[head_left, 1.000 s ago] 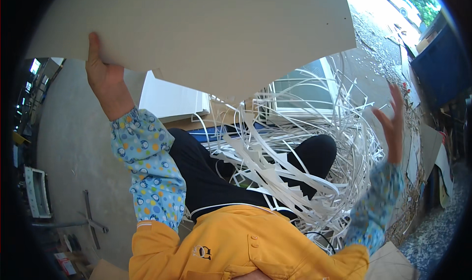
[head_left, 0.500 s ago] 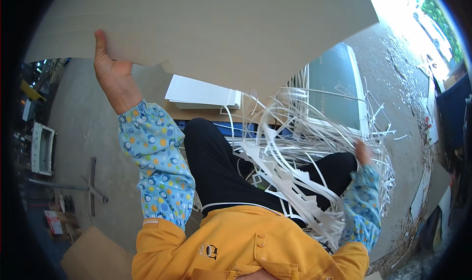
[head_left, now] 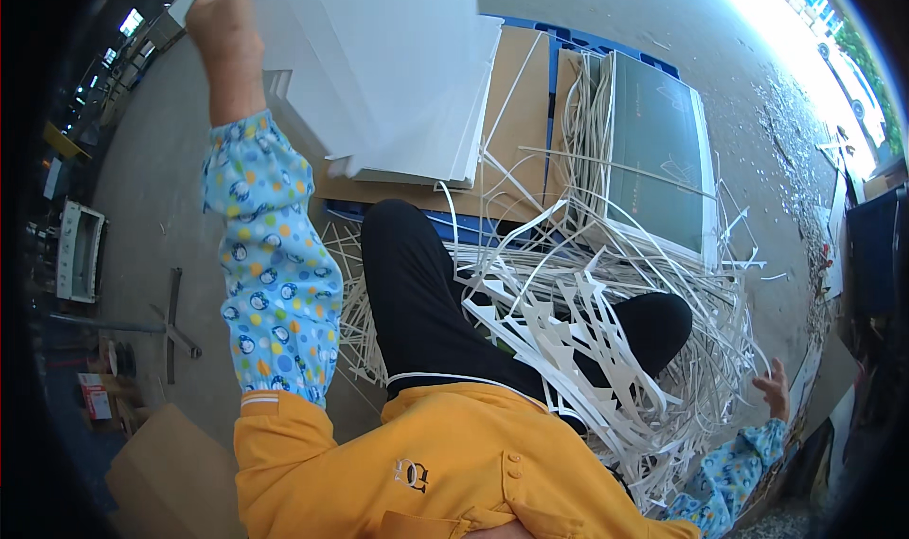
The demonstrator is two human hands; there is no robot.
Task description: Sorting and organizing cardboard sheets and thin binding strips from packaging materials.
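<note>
Gripping white sheet (head_left: 379, 56) edge, left hand (head_left: 222, 27); right hand (head_left: 776, 387) open, well apart.

Left arm: raised and extended forward, forearm in a blue dotted sleeve cover over a yellow sleeve. Left hand (head_left: 222, 27) sits at the left edge of the white sheet stack (head_left: 398, 75), fingers closed on that edge, back of the hand toward the camera. Right arm: lowered and held out to the side, well apart from the stack. Right hand (head_left: 778, 387) is free, fingers spread, gripping nothing. Both legs in black trousers point toward the stack.
</note>
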